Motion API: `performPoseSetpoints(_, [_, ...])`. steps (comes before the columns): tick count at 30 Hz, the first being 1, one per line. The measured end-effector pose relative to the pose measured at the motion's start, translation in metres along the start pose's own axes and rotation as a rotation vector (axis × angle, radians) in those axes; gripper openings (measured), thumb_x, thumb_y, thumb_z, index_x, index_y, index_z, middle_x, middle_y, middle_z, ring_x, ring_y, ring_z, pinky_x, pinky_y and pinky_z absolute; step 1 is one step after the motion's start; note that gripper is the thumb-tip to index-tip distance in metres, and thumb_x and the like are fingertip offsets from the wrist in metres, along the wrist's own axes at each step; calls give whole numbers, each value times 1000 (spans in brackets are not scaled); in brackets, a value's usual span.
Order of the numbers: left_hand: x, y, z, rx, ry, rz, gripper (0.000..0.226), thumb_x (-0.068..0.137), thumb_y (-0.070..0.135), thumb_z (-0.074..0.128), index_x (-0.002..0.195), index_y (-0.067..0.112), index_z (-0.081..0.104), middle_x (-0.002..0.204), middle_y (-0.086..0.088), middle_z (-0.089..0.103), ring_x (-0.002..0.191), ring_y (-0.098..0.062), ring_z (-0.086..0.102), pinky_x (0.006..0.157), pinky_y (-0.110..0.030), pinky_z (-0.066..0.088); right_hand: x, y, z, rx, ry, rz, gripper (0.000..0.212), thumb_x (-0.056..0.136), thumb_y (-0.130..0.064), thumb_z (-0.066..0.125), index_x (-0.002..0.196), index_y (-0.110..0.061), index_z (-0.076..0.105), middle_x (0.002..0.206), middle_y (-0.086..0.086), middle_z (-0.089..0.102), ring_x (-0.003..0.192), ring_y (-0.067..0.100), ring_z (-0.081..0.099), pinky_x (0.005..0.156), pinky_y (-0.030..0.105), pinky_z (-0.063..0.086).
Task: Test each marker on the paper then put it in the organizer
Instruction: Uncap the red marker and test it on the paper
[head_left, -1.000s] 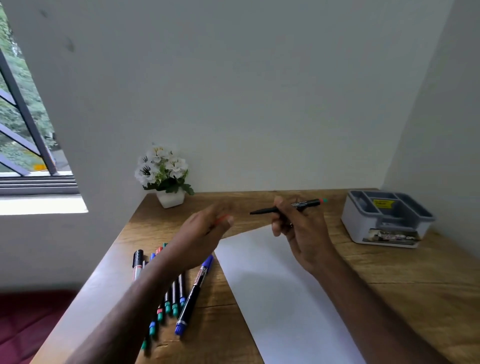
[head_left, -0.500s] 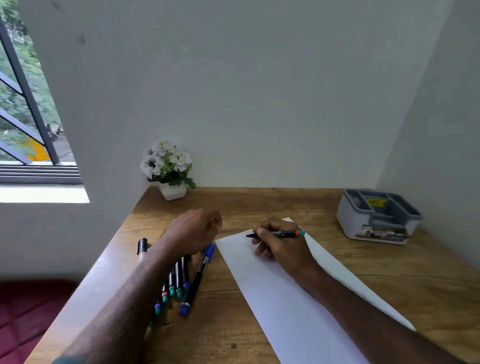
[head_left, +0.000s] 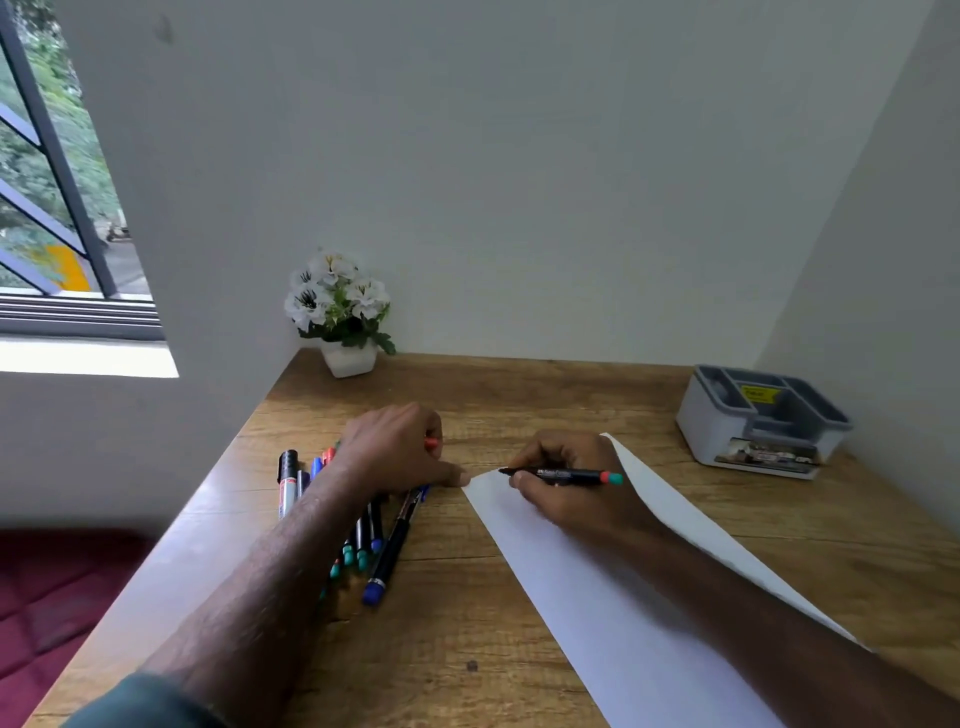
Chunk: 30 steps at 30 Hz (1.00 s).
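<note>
While right hand (head_left: 571, 493) fingers pinch the marker (head_left: 563, 474), tip on paper (head_left: 597, 597), left hand (head_left: 400, 452) curled round a red cap (head_left: 431, 443).

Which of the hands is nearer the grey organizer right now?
Right. The right hand holds a marker on the paper mid-desk, with bare wood between it and the organizer. The left hand rests farther away, over the marker pile.

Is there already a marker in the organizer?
No, the organizer shows only bare compartments; the right hand holds a marker over the paper.
</note>
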<state>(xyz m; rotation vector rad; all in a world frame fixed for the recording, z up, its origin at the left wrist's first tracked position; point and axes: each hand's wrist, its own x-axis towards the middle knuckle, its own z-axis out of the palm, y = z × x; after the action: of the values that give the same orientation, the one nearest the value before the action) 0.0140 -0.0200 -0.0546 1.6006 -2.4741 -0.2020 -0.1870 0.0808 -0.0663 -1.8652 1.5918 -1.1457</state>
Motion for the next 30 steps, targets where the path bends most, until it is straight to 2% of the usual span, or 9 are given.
performPoseSetpoints(3, [3, -2, 2, -14, -7, -2, 48, 66, 73, 74, 81, 30, 58, 94, 10, 62, 87, -11, 55, 63, -27, 36, 20, -10, 15, 32, 7, 13, 9, 81, -10, 74, 73, -14, 76, 70, -2, 74, 65, 9, 67, 56, 26, 52])
performPoseSetpoints(6, [5, -6, 3, -16, 6, -11, 50, 62, 74, 74, 78, 30, 55, 90, 11, 60, 85, -11, 54, 66, -29, 40, 26, -8, 30, 120, 2, 43, 10, 79, -3, 73, 69, -2, 72, 66, 2, 71, 60, 1, 61, 56, 19, 46])
performPoseSetpoints(8, [7, -9, 4, -23, 5, -15, 50, 61, 74, 75, 78, 30, 56, 90, 12, 60, 85, -11, 54, 68, -31, 42, 23, 0, 36, 152, -34, 37, 11, 79, 0, 71, 68, 0, 71, 63, -3, 69, 61, 0, 62, 58, 16, 45])
performPoseSetpoints(12, [10, -12, 5, -61, -13, -42, 52, 59, 73, 77, 79, 29, 59, 89, 12, 61, 84, -11, 55, 67, -31, 42, 25, 10, 37, 202, -46, 44, 16, 80, -1, 69, 64, -4, 68, 61, -6, 67, 58, 0, 58, 56, 18, 43])
performPoseSetpoints(18, [12, -13, 7, -91, -26, -76, 54, 57, 75, 78, 80, 29, 60, 88, 13, 61, 85, -11, 56, 68, -31, 41, 27, 13, 39, 207, -63, 17, 17, 77, -16, 70, 60, -15, 67, 63, -3, 67, 57, 4, 57, 55, 19, 43])
performPoseSetpoints(24, [11, -12, 7, -119, -24, -70, 52, 58, 71, 80, 81, 28, 61, 89, 11, 62, 84, -11, 56, 67, -31, 41, 27, 12, 40, 195, -66, 10, 16, 74, -26, 67, 62, -16, 67, 64, -2, 67, 58, 5, 57, 56, 18, 43])
performPoseSetpoints(30, [11, -11, 7, -114, -1, -74, 53, 55, 71, 80, 79, 30, 58, 89, 12, 60, 85, -11, 55, 70, -32, 43, 27, 14, 40, 191, -78, 1, 19, 83, -13, 72, 64, -13, 68, 65, 0, 67, 57, 3, 55, 53, 16, 42])
